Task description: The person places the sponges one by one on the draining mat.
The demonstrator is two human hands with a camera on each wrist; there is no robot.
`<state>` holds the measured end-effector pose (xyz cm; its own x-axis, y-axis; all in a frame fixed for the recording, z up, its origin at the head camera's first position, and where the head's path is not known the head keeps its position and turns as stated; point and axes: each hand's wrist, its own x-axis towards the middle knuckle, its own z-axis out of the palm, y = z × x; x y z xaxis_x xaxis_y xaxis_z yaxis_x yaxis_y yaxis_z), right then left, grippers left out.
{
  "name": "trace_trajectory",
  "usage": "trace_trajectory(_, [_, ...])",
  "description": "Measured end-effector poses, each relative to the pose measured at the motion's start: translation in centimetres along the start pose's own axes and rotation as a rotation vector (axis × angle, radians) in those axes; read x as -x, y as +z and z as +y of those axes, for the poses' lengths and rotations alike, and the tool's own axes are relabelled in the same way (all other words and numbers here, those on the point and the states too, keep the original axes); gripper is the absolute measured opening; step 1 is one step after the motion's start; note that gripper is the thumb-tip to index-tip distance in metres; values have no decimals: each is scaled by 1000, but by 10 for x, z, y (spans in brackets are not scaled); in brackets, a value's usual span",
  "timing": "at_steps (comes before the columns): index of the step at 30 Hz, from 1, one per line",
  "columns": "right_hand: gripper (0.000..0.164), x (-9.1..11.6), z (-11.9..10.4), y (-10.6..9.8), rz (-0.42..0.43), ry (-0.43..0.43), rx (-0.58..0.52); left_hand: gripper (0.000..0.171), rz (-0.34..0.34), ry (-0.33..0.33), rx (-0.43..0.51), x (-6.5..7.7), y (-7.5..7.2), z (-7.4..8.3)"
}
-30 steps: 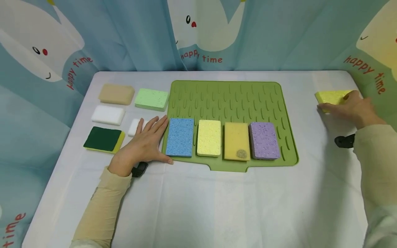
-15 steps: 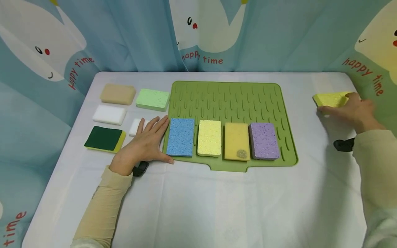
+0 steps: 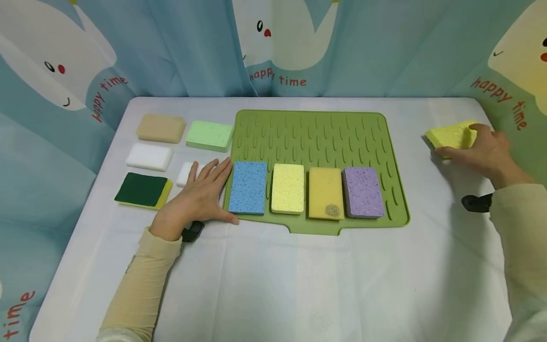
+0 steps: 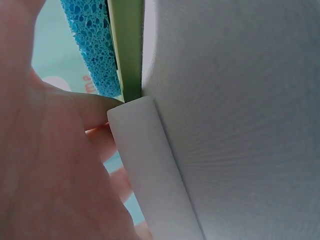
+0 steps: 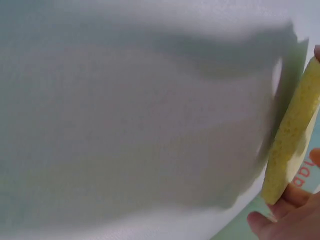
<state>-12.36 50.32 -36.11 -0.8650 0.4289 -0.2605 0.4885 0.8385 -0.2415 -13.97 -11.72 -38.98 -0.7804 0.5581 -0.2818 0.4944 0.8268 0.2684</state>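
Note:
My right hand (image 3: 487, 149) pinches a yellow sponge (image 3: 449, 136) between thumb and fingers at the far right of the table. In the right wrist view that sponge (image 5: 290, 140) is tilted, with a shadow gap beside it on the cloth. My left hand (image 3: 194, 202) lies spread with straight fingers at the left edge of a green ridged mat (image 3: 307, 135). Its thumb touches the mat's front left corner, near a blue sponge (image 3: 248, 187). A small white sponge (image 4: 150, 165) lies beside the left palm, partly hidden by the fingers in the head view.
On the mat's front half, a pale yellow sponge (image 3: 288, 188), a tan-yellow sponge (image 3: 325, 190) and a purple sponge (image 3: 364, 192) stand in a row with the blue one. Left lie beige (image 3: 161, 128), light green (image 3: 209, 135), white (image 3: 149, 156) and green-yellow scouring (image 3: 143, 190) sponges. A curtain (image 3: 363, 47) hangs behind.
My right hand has lifted one side of the yellow sponge and brought it slightly left. The left hand has stayed in place.

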Motion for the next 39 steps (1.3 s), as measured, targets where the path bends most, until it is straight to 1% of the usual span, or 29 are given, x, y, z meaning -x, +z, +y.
trace_trajectory(5, [108, 6, -4, -2, -9, -115, -39, 139, -1, -2, 1, 0, 0, 0])
trace_trajectory(11, [106, 15, -16, 0, -20, -223, -66, 140, 12, 9, -2, 0, 0, 1])
trace_trajectory(15, [103, 20, -23, 3, -5, -284, -68, 141, 11, 7, 6, -1, -1, 2])
trace_trajectory(19, [102, 24, -28, 6, 6, -319, -67, 144, 13, -3, 37, -2, -3, 4])
trace_trajectory(22, [103, 28, -33, 6, 1, -343, -77, 145, 20, 6, 48, -1, -5, 5])
trace_trajectory(30, [100, 33, -42, 10, -10, -400, -97, 142, 35, 53, 38, 0, -3, 8])
trace_trajectory(39, [97, 40, -51, 14, -6, -490, -102, 138, 46, 52, 36, -2, -3, 8])
